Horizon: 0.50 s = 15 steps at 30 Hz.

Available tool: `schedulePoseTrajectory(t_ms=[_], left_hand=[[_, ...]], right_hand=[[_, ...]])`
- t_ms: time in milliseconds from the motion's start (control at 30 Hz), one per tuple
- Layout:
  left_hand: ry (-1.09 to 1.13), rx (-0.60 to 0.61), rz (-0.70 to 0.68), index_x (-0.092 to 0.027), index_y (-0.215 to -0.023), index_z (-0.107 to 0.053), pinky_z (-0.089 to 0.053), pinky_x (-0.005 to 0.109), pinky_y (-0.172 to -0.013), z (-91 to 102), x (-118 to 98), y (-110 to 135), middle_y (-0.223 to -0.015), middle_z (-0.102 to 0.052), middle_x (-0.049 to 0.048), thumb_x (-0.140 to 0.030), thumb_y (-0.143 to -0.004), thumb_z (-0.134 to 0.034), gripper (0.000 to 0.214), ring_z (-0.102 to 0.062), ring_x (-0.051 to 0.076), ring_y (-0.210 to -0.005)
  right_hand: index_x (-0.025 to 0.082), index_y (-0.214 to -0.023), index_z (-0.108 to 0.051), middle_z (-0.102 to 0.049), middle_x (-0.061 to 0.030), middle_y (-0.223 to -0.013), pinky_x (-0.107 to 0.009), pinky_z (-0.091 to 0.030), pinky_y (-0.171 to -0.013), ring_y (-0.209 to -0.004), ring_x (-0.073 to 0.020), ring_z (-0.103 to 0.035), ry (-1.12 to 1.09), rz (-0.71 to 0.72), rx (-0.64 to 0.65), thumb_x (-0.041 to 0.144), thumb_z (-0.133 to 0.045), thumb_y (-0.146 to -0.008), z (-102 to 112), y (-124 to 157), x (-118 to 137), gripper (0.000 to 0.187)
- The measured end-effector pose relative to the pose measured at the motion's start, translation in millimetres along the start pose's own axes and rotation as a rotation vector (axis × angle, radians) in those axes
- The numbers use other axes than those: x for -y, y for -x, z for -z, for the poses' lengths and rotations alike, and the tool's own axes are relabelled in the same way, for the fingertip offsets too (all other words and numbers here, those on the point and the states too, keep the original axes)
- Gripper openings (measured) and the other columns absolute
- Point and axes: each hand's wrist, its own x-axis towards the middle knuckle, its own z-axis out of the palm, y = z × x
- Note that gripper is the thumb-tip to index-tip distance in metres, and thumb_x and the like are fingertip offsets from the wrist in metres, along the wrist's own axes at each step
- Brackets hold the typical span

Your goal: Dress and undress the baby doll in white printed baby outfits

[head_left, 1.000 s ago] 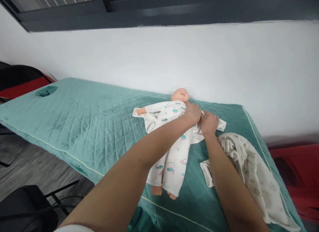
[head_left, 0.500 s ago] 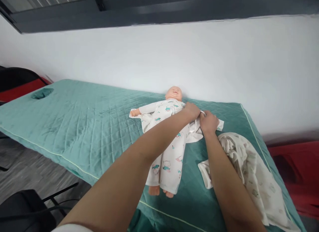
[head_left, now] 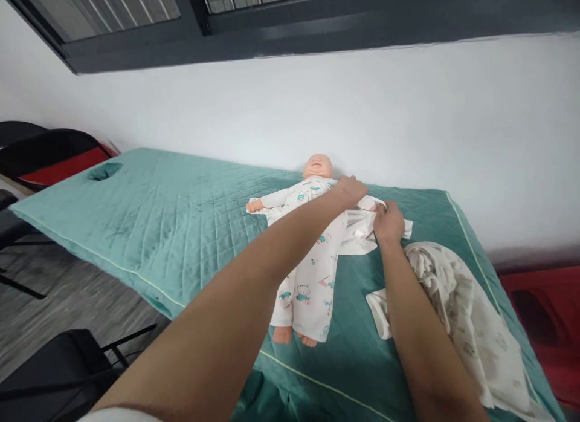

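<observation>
A baby doll (head_left: 317,166) lies on its back on a teal quilted table (head_left: 172,216), head toward the wall. It wears a white printed onesie (head_left: 312,277), with bare feet near the front edge. My left hand (head_left: 350,190) rests closed on the doll's far shoulder, gripping the garment there. My right hand (head_left: 388,221) is closed on the onesie's loose sleeve and flap, just right of the doll's chest. The doll's arm on that side is hidden under both hands.
A crumpled white printed cloth (head_left: 457,313) lies on the table right of the doll. Black chairs (head_left: 49,145) stand at the far left and another at bottom left. A red surface (head_left: 544,313) sits at the right. A white wall and a dark window frame lie behind.
My hands have parted a little: the right hand has slid to the right along the sleeve while the left stays at the shoulder. The view has shifted slightly.
</observation>
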Motion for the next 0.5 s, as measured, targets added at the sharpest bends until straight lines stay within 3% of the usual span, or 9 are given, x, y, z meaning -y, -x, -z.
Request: schedulePoseTrajectory(t_ms=[233,367,500], left_hand=[[-0.041,-0.043,0.025,-0.014,-0.134,-0.058,-0.047,0.041,-0.091,13.8,13.5,13.1,-0.127,-0.064,0.0185,-0.009,-0.087,-0.053,0.047,-0.055,0.031,-0.120],[-0.064,-0.036,0.009,-0.017,-0.131,-0.059,-0.047,0.040,-0.088,13.7,19.6,14.9,-0.125,-0.064,0.0174,-0.010,-0.086,-0.054,0.046,-0.058,0.030,-0.116],[-0.090,-0.051,-0.012,-0.018,-0.131,-0.057,-0.048,0.037,-0.085,12.0,19.9,15.9,-0.124,-0.064,0.0158,-0.011,-0.087,-0.054,0.045,-0.059,0.029,-0.114]], right_hand=[[0.016,-0.128,-0.062,-0.071,-0.0164,-0.109,-0.041,-0.046,-0.086,-0.099,-0.0290,-0.065,-0.076,-0.064,-0.014,0.030,-0.042,-0.096,-3.8,-1.5,-12.6,0.040],[0.016,-0.121,-0.066,-0.072,-0.0164,-0.106,-0.045,-0.047,-0.088,-0.098,-0.0302,-0.066,-0.152,-0.069,-0.043,0.030,-0.047,-0.092,-4.3,-4.6,-18.4,0.038],[0.013,-0.110,-0.069,-0.074,-0.0153,-0.105,-0.039,-0.052,-0.085,-0.095,-0.0270,-0.069,-0.333,-0.029,-0.046,0.028,-0.055,-0.083,-7.1,-14.7,-25.7,0.035]])
